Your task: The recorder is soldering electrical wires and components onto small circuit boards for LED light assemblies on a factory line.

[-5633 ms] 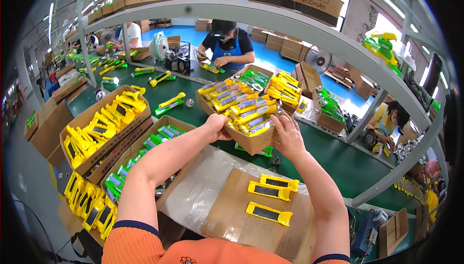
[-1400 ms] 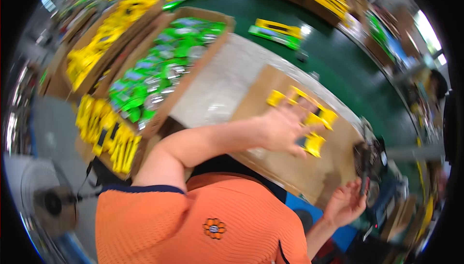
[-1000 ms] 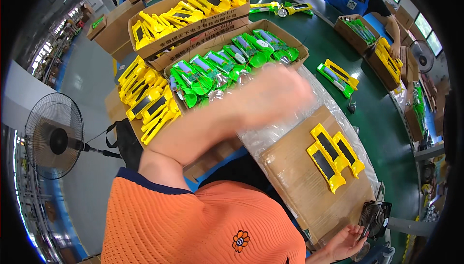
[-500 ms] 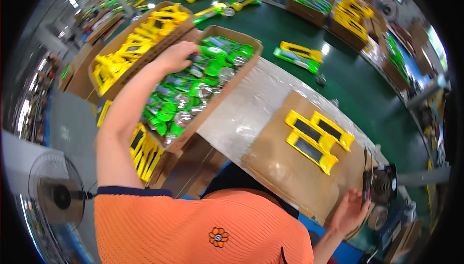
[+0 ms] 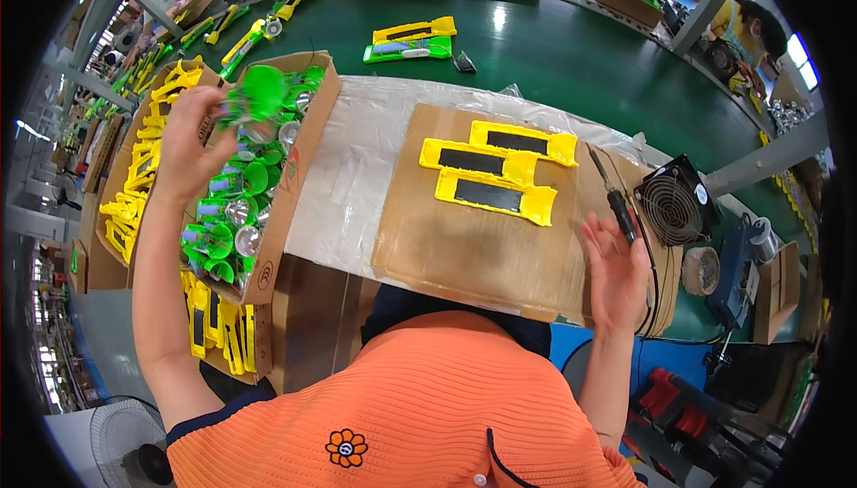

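Observation:
Raised over the carton (image 5: 296,186) on the left, my left hand (image 5: 189,144) is closed on a green plastic lamp part (image 5: 263,91), blurred by motion. Beneath it, the carton is filled with similar green parts, some with round silvery reflectors (image 5: 247,240) and thin wires. At the right my right hand (image 5: 616,278) holds a soldering iron (image 5: 619,209) between thumb and fingers, palm turned up, the tip pointing away. Three yellow plastic casings (image 5: 494,195) with dark panels lie on a cardboard sheet (image 5: 420,251) between my hands.
Another carton of yellow casings (image 5: 134,180) stands farther left, with more (image 5: 219,323) below. On the green belt (image 5: 509,33) lie a yellow casing and green part (image 5: 411,49). A small black fan (image 5: 674,202), a round tub (image 5: 700,271) and a solder spool (image 5: 763,242) stand right.
My left hand has lifted a green lamp part out of the carton. My right hand still holds the soldering iron, now nearer the cardboard sheet's right edge. The view has turned.

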`<state>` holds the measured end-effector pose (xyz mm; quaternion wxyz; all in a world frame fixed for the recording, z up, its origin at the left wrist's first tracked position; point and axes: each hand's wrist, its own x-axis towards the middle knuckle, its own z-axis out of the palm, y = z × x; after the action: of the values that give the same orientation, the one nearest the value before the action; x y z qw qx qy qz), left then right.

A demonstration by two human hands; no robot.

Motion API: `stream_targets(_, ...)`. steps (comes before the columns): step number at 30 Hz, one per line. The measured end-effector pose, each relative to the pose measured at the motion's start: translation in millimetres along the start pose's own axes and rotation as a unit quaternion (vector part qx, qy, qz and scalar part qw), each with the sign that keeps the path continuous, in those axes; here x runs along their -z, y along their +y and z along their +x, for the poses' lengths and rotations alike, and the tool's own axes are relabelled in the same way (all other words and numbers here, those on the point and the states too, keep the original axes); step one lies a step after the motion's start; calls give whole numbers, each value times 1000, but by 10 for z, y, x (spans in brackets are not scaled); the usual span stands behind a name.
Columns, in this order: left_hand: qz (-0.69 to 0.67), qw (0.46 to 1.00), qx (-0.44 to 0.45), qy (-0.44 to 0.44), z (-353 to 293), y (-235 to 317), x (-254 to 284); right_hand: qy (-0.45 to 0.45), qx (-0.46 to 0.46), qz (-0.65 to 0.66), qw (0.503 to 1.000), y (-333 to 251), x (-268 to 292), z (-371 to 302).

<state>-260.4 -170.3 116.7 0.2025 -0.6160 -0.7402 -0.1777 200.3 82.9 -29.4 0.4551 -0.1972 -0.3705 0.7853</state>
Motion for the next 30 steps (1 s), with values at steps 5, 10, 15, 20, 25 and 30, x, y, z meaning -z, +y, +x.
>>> stream_targets(5,-120,971,-171,-118,163,1431,-543,28,15,30,999,161,-194,49)
stream_targets(10,-168,953,-158,-198,34,1874,-1232,31,-16,5,999,320,-294,56)
stream_targets(15,-231,964,-8,-134,-23,1849,-1198,17,63,2,998,105,-55,-81)
stream_targets(20,-189,979,0,-73,-117,2101,-1320,-14,40,-135,990,-205,-69,-444)
stream_targets(25,-412,905,76,-75,-108,2243,-1495,-2,-72,-142,987,-99,-81,-509)
stream_targets(30,-435,889,62,-126,-52,2188,-1471,5,-127,-165,978,13,-24,-431)
